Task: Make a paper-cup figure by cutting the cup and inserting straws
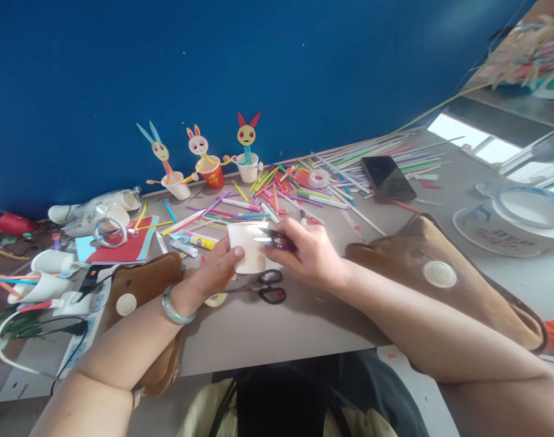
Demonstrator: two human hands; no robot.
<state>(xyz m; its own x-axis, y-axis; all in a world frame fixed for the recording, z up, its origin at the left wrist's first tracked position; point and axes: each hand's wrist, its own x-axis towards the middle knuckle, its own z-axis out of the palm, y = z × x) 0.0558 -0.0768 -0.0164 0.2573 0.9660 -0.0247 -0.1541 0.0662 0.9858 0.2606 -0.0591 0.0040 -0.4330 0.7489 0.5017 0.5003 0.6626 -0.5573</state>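
My left hand (219, 264) is closed round the side of a white paper cup (247, 255), its thumb on the front wall. The cup is upright, held above the table. From the right, my right hand (308, 252) pinches a dark, pointed tool (277, 240) with pale, shiny tips. These tips meet the cup's right side near the rim; whether they pierce it I cannot tell. Black-handled scissors (271, 286) lie just below the cup, next to a pale round piece (215, 300) partly under my left hand.
Rabbit-faced cup figures (210, 173) stand along the blue wall (277, 73). Coloured sticks and markers (277, 194), a tape roll (319, 178) and a phone (388, 178) cover the back. Brown pouches (422, 267) flank my arms. A power strip (83, 321) with cables lies left.
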